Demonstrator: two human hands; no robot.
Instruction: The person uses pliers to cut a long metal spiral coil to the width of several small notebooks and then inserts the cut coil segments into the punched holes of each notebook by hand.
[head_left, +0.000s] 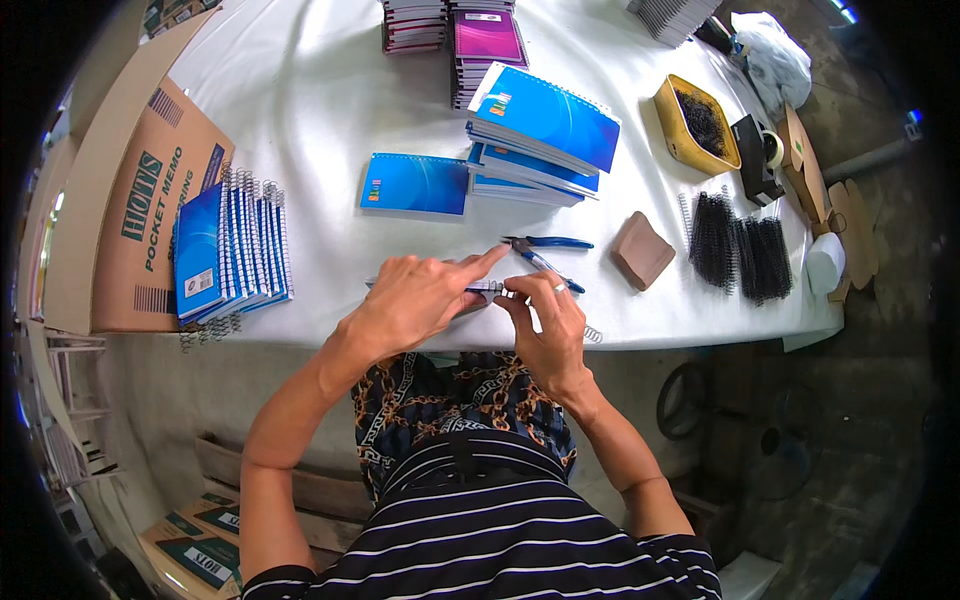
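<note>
My left hand (pixel 405 300) presses a small memo pad (pixel 480 287), mostly hidden under its fingers, near the table's front edge. At the pad's right end, my right hand (pixel 550 325) pinches a wire spiral (pixel 495 290) between thumb and fingers. A loose length of coil (pixel 592 334) shows just right of that hand. Just beyond my hands lie pliers (pixel 545 245) with blue handles spread apart. A single blue pad (pixel 414 184) lies flat behind my left hand, beside a stack of blue pads (pixel 545 115).
Coil-bound blue pads (pixel 205 250) stand by a cardboard box (pixel 150 210) at left. On the right are a brown block (pixel 642 251), bundles of black coils (pixel 715 240), a yellow tub (pixel 672 125) and a tape dispenser (pixel 755 160). Purple pads (pixel 487 38) stand at the back.
</note>
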